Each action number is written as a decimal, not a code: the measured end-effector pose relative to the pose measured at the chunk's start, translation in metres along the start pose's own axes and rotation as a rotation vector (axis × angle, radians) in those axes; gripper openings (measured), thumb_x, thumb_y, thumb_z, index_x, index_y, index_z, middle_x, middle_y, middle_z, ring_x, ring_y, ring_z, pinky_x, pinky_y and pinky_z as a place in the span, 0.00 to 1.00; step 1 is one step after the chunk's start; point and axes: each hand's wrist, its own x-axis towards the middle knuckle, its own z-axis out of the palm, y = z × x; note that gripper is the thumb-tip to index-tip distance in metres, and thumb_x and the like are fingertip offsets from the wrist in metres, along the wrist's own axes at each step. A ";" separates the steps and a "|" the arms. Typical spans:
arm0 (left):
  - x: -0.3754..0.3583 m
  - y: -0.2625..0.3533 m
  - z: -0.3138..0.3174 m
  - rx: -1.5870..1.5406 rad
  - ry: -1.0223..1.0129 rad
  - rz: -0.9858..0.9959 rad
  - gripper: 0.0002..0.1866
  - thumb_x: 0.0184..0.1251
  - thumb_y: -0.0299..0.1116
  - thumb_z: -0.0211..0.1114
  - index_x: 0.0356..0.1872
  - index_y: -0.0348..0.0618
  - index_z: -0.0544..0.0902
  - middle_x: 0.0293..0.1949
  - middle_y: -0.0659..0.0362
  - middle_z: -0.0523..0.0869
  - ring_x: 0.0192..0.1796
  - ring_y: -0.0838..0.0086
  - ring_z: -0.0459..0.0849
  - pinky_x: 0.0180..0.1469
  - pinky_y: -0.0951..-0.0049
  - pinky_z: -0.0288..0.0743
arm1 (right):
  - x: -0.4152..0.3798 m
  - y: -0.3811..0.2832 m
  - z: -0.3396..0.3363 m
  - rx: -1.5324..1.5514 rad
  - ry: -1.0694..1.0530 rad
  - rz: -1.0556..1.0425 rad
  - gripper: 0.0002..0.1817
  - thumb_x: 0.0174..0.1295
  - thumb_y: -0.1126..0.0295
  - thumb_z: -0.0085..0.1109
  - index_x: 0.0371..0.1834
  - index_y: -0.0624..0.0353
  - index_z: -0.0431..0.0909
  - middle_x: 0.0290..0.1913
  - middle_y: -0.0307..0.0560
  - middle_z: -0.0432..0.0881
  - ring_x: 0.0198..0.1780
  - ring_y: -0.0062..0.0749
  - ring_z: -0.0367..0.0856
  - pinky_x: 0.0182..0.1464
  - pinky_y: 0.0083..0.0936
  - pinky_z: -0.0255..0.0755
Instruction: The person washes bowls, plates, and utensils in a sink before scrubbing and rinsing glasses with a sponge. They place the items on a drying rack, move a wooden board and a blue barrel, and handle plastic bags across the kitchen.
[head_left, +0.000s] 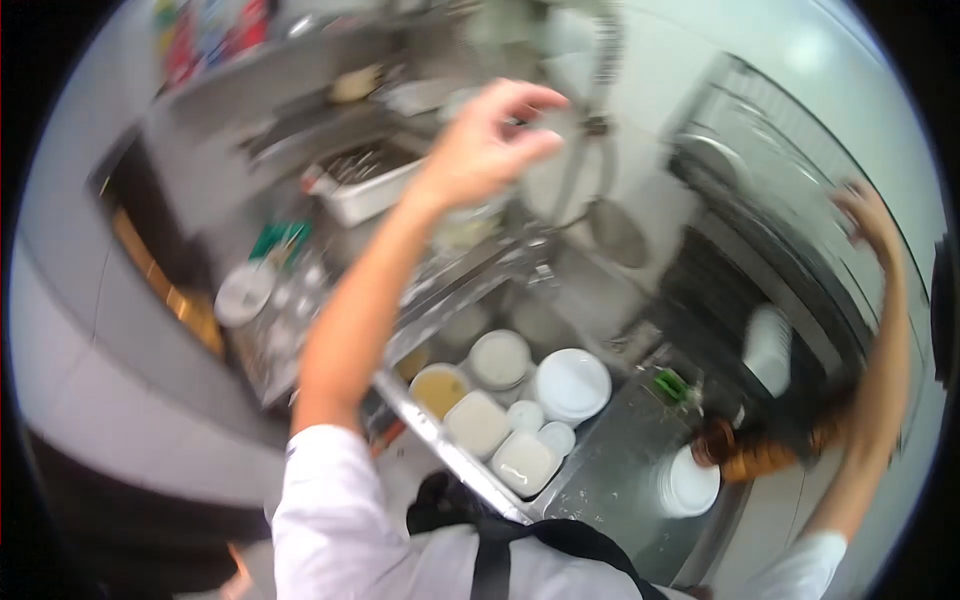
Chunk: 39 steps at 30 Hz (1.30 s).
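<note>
My left hand (492, 145) is raised over the back of the sink, its thumb and fingers curved apart with nothing between them. Behind it stand a hose and a spring pipe. At the far right, my right hand (862, 215) reaches up beside a wire rack (770, 130); its fingers are spread but blurred, and it holds nothing visible. Below, the sink basin holds white containers, among them a round white lid (573, 385), a square tub (526, 462) and a round tub with yellowish contents (440, 390).
A white tray of utensils (365, 200) sits on the left counter, near a round white lid (244, 293) and a green item (281, 241). On the right are stacked white bowls (768, 350), brown bottles (760, 460), a green pad (671, 385) and stacked plates (690, 482).
</note>
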 end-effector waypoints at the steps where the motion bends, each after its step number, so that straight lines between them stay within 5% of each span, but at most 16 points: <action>1: -0.032 -0.021 0.000 -0.027 0.077 -0.047 0.19 0.64 0.31 0.69 0.56 0.43 0.81 0.52 0.60 0.81 0.54 0.73 0.80 0.55 0.70 0.77 | 0.025 0.031 0.005 -0.041 0.015 0.027 0.39 0.61 0.51 0.61 0.71 0.61 0.65 0.56 0.64 0.81 0.15 0.23 0.72 0.16 0.21 0.67; 4: -0.128 -0.083 -0.002 0.011 0.275 -0.244 0.18 0.59 0.31 0.69 0.51 0.42 0.82 0.48 0.54 0.81 0.50 0.67 0.82 0.49 0.67 0.80 | 0.013 0.047 0.012 -0.258 0.127 -0.011 0.43 0.64 0.44 0.58 0.77 0.55 0.59 0.61 0.60 0.79 0.20 0.21 0.73 0.19 0.19 0.66; 7: -0.217 -0.151 -0.030 0.343 0.465 -0.426 0.19 0.54 0.28 0.67 0.50 0.41 0.82 0.48 0.53 0.81 0.53 0.61 0.80 0.56 0.62 0.74 | -0.010 0.053 -0.005 -0.395 0.161 -0.039 0.40 0.66 0.44 0.56 0.75 0.57 0.62 0.63 0.57 0.78 0.29 0.23 0.77 0.27 0.23 0.73; 13: -0.393 -0.287 -0.161 0.959 1.052 -0.857 0.31 0.47 0.22 0.65 0.59 0.36 0.72 0.54 0.46 0.76 0.60 0.52 0.73 0.65 0.56 0.65 | -0.094 -0.032 -0.025 -0.381 0.547 -0.392 0.41 0.61 0.45 0.67 0.67 0.67 0.70 0.58 0.64 0.75 0.56 0.51 0.76 0.52 0.46 0.76; 16: -0.460 -0.325 -0.213 0.923 1.171 -1.080 0.35 0.47 0.24 0.69 0.62 0.35 0.70 0.57 0.45 0.75 0.62 0.53 0.73 0.66 0.57 0.65 | -0.150 -0.107 0.018 -0.160 0.694 -0.469 0.25 0.67 0.60 0.64 0.55 0.71 0.75 0.50 0.58 0.80 0.47 0.40 0.78 0.44 0.31 0.75; 17: -0.474 -0.334 -0.226 0.875 1.193 -1.127 0.36 0.47 0.25 0.70 0.63 0.35 0.69 0.59 0.44 0.75 0.63 0.54 0.73 0.66 0.58 0.65 | -0.157 -0.086 0.027 -0.150 0.581 -0.494 0.26 0.69 0.59 0.59 0.62 0.68 0.72 0.57 0.59 0.78 0.48 0.36 0.80 0.46 0.29 0.76; 20: -0.508 -0.361 -0.253 0.617 1.072 -1.065 0.42 0.47 0.26 0.75 0.67 0.35 0.66 0.64 0.44 0.73 0.66 0.55 0.73 0.68 0.59 0.65 | -0.208 -0.128 0.113 0.014 0.190 -0.464 0.18 0.71 0.72 0.50 0.60 0.70 0.74 0.58 0.56 0.78 0.56 0.37 0.76 0.61 0.33 0.68; 22: -0.521 -0.386 -0.259 0.545 1.000 -0.982 0.44 0.46 0.26 0.75 0.68 0.35 0.65 0.66 0.44 0.72 0.67 0.55 0.72 0.69 0.60 0.65 | -0.246 -0.244 0.195 0.040 -0.268 -0.553 0.12 0.57 0.75 0.57 0.44 0.69 0.77 0.42 0.51 0.77 0.43 0.39 0.75 0.49 0.33 0.69; 23: -0.527 -0.396 -0.259 0.508 0.963 -0.943 0.45 0.46 0.26 0.76 0.69 0.36 0.64 0.67 0.43 0.72 0.68 0.56 0.72 0.69 0.61 0.64 | -0.252 -0.253 0.239 0.055 -0.377 -0.738 0.15 0.49 0.74 0.62 0.42 0.66 0.79 0.36 0.51 0.76 0.39 0.44 0.74 0.43 0.34 0.69; 25: -0.536 -0.414 -0.257 0.553 1.001 -0.907 0.44 0.46 0.26 0.76 0.69 0.36 0.65 0.66 0.43 0.73 0.68 0.54 0.72 0.69 0.60 0.64 | -0.265 -0.289 0.318 0.120 -0.667 -0.842 0.17 0.49 0.72 0.67 0.44 0.63 0.82 0.35 0.52 0.79 0.38 0.50 0.77 0.41 0.39 0.72; 30: -0.507 -0.406 -0.257 0.725 0.987 -1.008 0.45 0.45 0.30 0.78 0.68 0.37 0.66 0.61 0.43 0.76 0.65 0.50 0.73 0.67 0.57 0.66 | -0.309 -0.377 0.512 0.396 -1.147 -1.024 0.29 0.55 0.68 0.66 0.63 0.60 0.73 0.52 0.57 0.77 0.55 0.54 0.74 0.58 0.40 0.71; 34: -0.509 -0.403 -0.252 0.830 0.944 -1.042 0.44 0.43 0.36 0.80 0.66 0.37 0.69 0.55 0.44 0.79 0.59 0.48 0.75 0.62 0.54 0.69 | -0.363 -0.481 0.658 0.758 -1.163 -0.721 0.38 0.53 0.68 0.70 0.70 0.60 0.65 0.62 0.55 0.75 0.63 0.43 0.74 0.61 0.38 0.70; 39: -0.520 -0.404 -0.260 0.834 0.806 -0.990 0.44 0.48 0.37 0.77 0.69 0.39 0.67 0.53 0.45 0.79 0.59 0.49 0.75 0.62 0.54 0.68 | -0.388 -0.563 0.762 0.989 -0.560 -0.530 0.37 0.48 0.80 0.58 0.68 0.58 0.67 0.58 0.55 0.74 0.60 0.44 0.74 0.59 0.40 0.70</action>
